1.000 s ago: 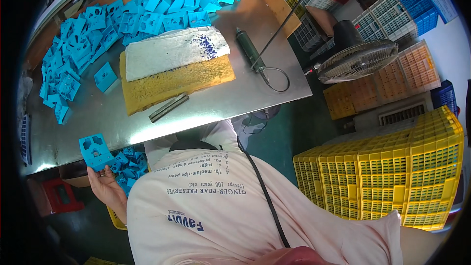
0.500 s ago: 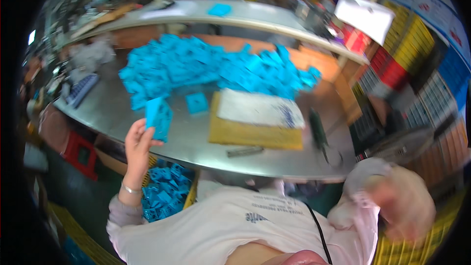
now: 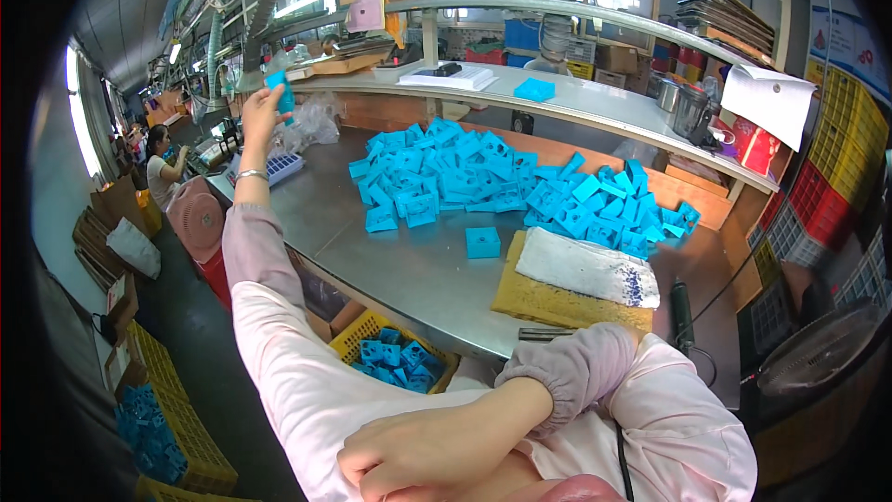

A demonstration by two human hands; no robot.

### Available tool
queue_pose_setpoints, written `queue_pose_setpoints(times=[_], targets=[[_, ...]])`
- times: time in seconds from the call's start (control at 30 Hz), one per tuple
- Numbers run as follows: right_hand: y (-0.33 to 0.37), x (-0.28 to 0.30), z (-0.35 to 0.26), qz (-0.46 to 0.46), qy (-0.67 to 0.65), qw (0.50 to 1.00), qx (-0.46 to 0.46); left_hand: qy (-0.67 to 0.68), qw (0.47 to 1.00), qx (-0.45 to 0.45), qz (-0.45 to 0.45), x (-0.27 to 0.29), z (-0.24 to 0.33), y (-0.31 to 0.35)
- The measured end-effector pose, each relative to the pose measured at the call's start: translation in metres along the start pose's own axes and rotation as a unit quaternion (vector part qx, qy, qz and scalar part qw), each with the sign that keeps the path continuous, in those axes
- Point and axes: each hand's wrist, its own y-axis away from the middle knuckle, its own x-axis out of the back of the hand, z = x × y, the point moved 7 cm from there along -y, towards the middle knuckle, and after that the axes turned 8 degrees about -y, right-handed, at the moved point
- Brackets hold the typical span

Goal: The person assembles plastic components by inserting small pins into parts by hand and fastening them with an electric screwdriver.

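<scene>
I stand at a steel tabletop [image 3: 390, 260] in a workshop, with a shelf [image 3: 595, 98] above it and yellow crates [image 3: 841, 125] to the right. A blue pile [image 3: 506, 186] covers the far side, near a yellow sponge [image 3: 548, 302]. My left hand [image 3: 260, 112], raised high, is clamped on a blue part [image 3: 280, 93] standing upright, long axis vertical. My right hand [image 3: 423, 455] rests loosely curled against my chest, holding nothing.

Steel workbench [image 3: 390, 251], shelf [image 3: 595, 102], bright windows [image 3: 79, 112]
</scene>
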Motion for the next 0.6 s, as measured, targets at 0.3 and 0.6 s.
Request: queue_pose_setpoints(times=[0.3, 0.6], targets=[[0.046, 0.010, 0.037, 0.046, -0.030, 0.994, -0.099, 0.202, 0.976, -0.030, 0.078, 0.032, -0.031, 0.068], [0.085, 0.012, 0.014, 0.032, 0.006, 0.993, -0.112, 0.256, 0.955, 0.056, -0.136, -0.069, -0.020, 0.233]])
